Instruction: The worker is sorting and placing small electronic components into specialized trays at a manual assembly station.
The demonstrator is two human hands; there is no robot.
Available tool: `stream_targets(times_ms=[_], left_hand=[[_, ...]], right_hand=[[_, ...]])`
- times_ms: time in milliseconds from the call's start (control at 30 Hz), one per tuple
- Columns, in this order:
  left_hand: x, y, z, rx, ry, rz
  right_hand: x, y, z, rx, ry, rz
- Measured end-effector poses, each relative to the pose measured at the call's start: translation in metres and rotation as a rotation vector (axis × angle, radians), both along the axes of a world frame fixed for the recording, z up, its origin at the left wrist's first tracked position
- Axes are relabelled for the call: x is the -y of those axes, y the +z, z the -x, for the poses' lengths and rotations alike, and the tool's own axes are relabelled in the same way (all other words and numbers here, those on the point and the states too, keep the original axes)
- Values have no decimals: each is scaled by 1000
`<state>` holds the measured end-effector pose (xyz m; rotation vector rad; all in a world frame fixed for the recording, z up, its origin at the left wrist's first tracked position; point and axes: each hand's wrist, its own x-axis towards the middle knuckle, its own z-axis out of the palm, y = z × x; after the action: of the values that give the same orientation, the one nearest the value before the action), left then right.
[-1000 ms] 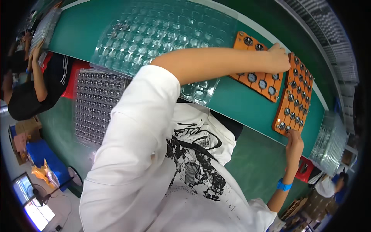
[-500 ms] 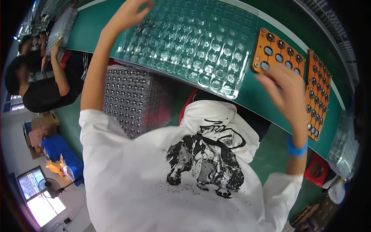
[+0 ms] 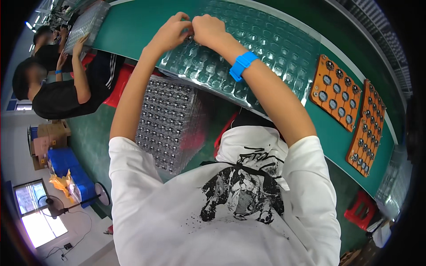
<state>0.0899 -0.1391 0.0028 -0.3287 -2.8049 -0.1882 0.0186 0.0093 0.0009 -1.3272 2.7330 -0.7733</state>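
Observation:
A large clear blister tray [image 3: 266,53] with several rows of round pockets lies on the green bench [image 3: 128,26]. My left hand [image 3: 171,32] and my right hand [image 3: 208,27] meet at the tray's far left part, fingers curled and pinching the plastic there. What lies between the fingertips is hidden. A blue band [image 3: 243,65] wraps my right wrist. Two orange boards [image 3: 335,93] [image 3: 366,128] with round dark parts lie to the right of the tray, away from both hands.
A tall stack of filled clear trays [image 3: 171,119] stands below the bench edge by my left side. Two people in black [image 3: 53,93] work further left, one with a hand on another tray [image 3: 86,24]. A red stool [image 3: 361,208] stands low right.
My right hand has left the orange boards and come left across the tray. My left hand has moved in from the tray's left corner, so both now meet at one spot.

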Motion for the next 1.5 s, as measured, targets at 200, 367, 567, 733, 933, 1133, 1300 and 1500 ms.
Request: stream_targets(times_ms=[200,367,567,733,933,1133,1300,1500], left_hand=[[-1,28,-12,-74,-49,-184],[-13,17,-25,-117,-149,84],[-20,17,-25,-8,-167,81],[-19,8,-23,-82,-156,54],[-11,37,-16,-139,56,-303],[-136,31,13,-47,-159,-494],[-296,40,26,245,-820,-366],[-442,28,20,49,-1146,-430]], right_hand=[[-5,-5,10,14,29,67],[-9,-5,3,34,54,164],[-23,-7,13,58,42,234],[-60,14,3,-23,188,209],[-262,52,-65,75,376,245],[-455,32,-104,142,-171,192],[-571,62,-130,58,-562,-42],[-636,33,-111,-233,-634,-197]])
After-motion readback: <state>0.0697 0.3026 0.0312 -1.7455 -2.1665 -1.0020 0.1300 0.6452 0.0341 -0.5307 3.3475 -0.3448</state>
